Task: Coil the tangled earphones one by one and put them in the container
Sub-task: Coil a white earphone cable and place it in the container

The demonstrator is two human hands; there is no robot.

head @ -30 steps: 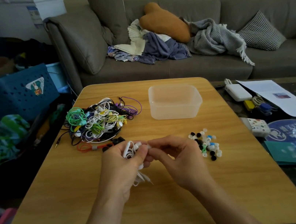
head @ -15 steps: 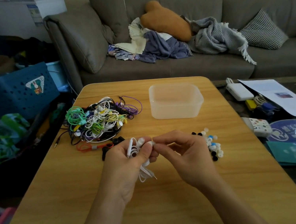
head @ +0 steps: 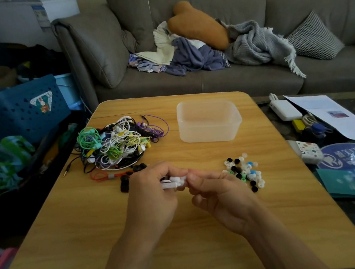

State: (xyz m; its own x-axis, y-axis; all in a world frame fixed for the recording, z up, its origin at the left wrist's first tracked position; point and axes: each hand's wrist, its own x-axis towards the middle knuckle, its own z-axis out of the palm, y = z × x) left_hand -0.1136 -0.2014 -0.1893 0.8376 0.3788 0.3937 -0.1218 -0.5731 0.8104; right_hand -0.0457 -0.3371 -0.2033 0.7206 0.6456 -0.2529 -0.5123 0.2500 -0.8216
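Note:
A white earphone (head: 173, 181) sits bunched between my two hands over the middle of the wooden table (head: 93, 227). My left hand (head: 151, 198) grips the coiled cord, most of it hidden in the palm. My right hand (head: 220, 194) pinches the earphone's end with thumb and fingers, touching the left hand. A tangled pile of earphones (head: 115, 143) in green, white, yellow, purple and black lies at the table's back left. The translucent plastic container (head: 209, 121) stands at the back centre; nothing shows inside it.
Loose ear tips (head: 244, 171) in black, white, blue and green lie right of my hands. An orange cord (head: 103, 175) and black earbuds (head: 125, 183) lie left of them. A grey sofa (head: 209, 76) stands behind, a blue crate (head: 7, 111) at left, clutter on a dark side table (head: 331, 125) at right.
The dangling white cord below my left hand has been drawn up into the hand. Both hands stay together at the same place.

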